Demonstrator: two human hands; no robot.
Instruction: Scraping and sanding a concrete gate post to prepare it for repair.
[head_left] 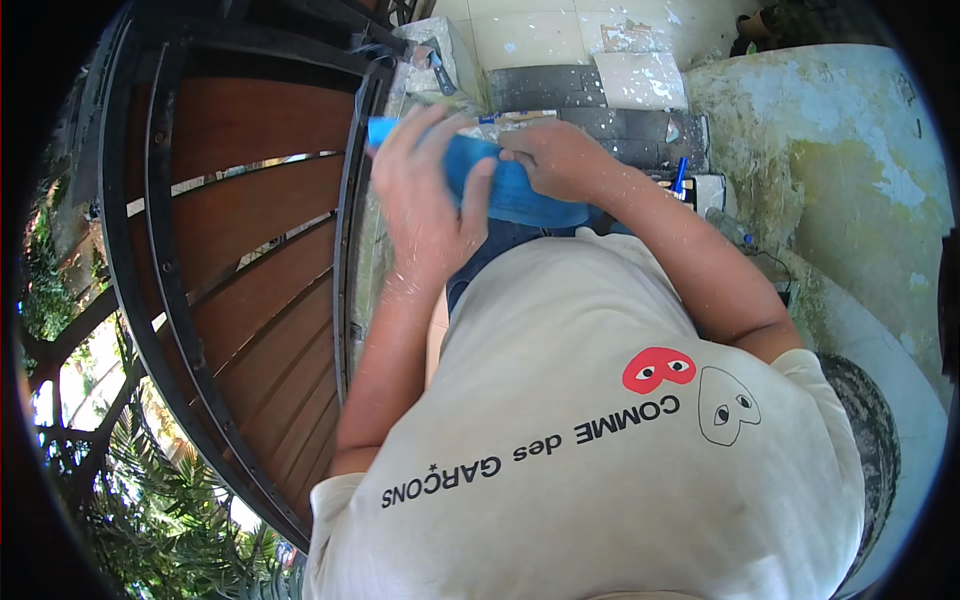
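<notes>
A blue, sheet-like thing (530,195) spans the space between my two hands, in front of my lap. Its brighter blue end sticks out left of my left fingers; motion blur hides what kind of sheet it is. My left hand (425,190) lies across it with fingers stretched and thumb apart, somewhat smeared. My right hand (560,160) has its fingers closed on the sheet's far edge, thumb and forefinger pressed together. Pale specks dot both hands and forearms.
A dark metal gate with brown slats (265,200) rises close on my left. A blue-handled tool (682,175) and a clear bottle (730,225) are at the right. Ahead, dark tiled steps (640,138) carry white flakes. A scraper-like tool (438,70) rests on a ledge.
</notes>
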